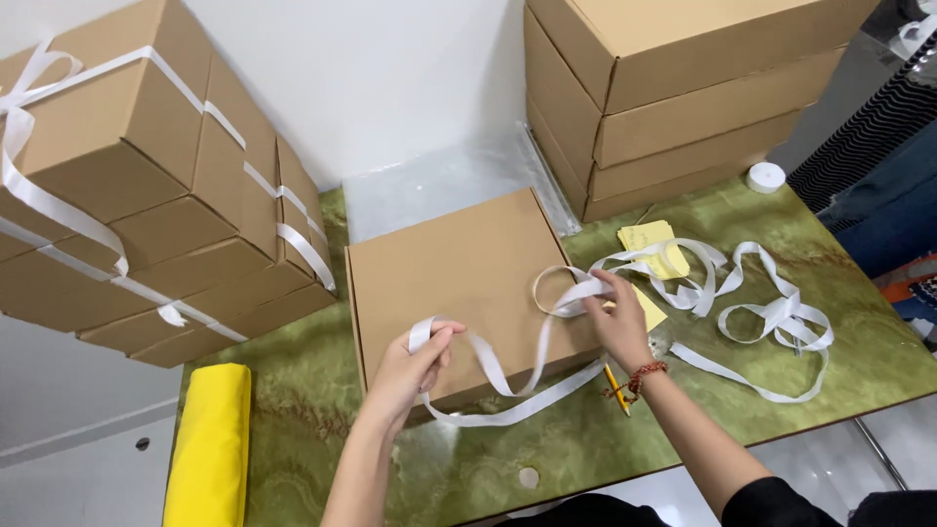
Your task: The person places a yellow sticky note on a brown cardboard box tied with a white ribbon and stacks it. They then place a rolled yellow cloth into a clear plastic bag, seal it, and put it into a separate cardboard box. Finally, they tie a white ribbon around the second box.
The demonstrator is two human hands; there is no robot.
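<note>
1. The left hand (415,366) is held out in front, palm down, with the arm bare.
2. Its fingers (444,337) are curled in and pinched together with the thumb.
3. The right hand (617,317) is farther out and to the right.
4. Its fingers (603,286) are bent and pinching too.
5. The right wrist wears a red bead band, and the sleeve is black.

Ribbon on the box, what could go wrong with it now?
The white ribbon trails in loose loops across the green table, so it might knot or twist as the left hand and right hand pull it. It could also drag the yellow notes or slip off the cardboard box.
</note>
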